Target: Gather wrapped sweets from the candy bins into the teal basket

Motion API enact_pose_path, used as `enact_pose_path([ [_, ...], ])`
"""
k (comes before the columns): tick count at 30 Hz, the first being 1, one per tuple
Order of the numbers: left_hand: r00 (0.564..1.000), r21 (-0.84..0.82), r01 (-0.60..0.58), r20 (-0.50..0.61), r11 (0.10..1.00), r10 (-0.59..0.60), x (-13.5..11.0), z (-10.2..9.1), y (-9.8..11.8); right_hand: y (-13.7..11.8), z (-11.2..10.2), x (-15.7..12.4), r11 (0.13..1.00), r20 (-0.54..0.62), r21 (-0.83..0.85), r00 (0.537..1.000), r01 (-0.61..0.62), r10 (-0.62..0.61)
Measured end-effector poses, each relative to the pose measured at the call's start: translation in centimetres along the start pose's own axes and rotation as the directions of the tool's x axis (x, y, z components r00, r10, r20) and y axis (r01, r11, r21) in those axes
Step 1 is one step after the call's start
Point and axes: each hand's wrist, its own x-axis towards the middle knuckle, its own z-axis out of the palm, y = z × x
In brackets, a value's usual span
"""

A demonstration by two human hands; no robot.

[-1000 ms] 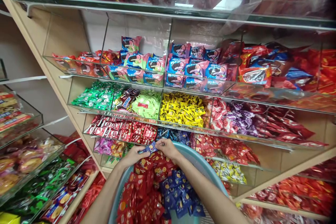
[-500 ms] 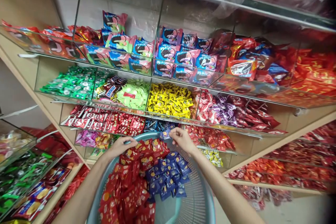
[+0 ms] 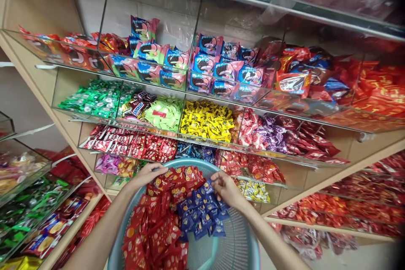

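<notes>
A round teal basket point(image 3: 234, 248) is right in front of me, heaped with red candy packets point(image 3: 158, 223) on the left and small blue candy packets point(image 3: 199, 213) in the middle. My left hand point(image 3: 146, 174) curls over the basket's far rim beside the red packets. My right hand point(image 3: 225, 188) reaches down into the blue pile, its fingers pinched on a blue packet at the top of the heap.
Behind the basket rise tiered clear acrylic bins on a wooden rack: blue candies point(image 3: 194, 151), red packets point(image 3: 145, 147), yellow candies point(image 3: 207, 120), green ones point(image 3: 95, 99), cookie packs point(image 3: 218, 69). More snack bins point(image 3: 25, 202) stand at the left.
My right hand has come down from the blue-candy bin into the basket's blue pile. My left hand has shifted onto the basket rim. The view has dropped a little.
</notes>
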Motion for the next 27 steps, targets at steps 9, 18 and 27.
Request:
enact_pose_path([
  [9, 1.0, 0.036, -0.004, -0.011, 0.999, 0.005, 0.0, 0.0, 0.1, -0.5, 2.7, -0.1, 0.996, 0.117, 0.064, 0.991, -0.069, 0.061],
  [18, 1.0, 0.036, -0.019, 0.0, 0.999, 0.02, 0.1, 0.2, -0.4, -0.2, 4.7, 0.1, 0.978, 0.009, -0.211, 1.0, 0.002, 0.0],
  [27, 0.999, 0.059, -0.031, 0.018, 0.998, 0.03, 0.1, 0.0, -0.2, -2.3, -1.2, 6.3, 0.678, -0.164, -0.732, 0.948, 0.068, -0.272],
])
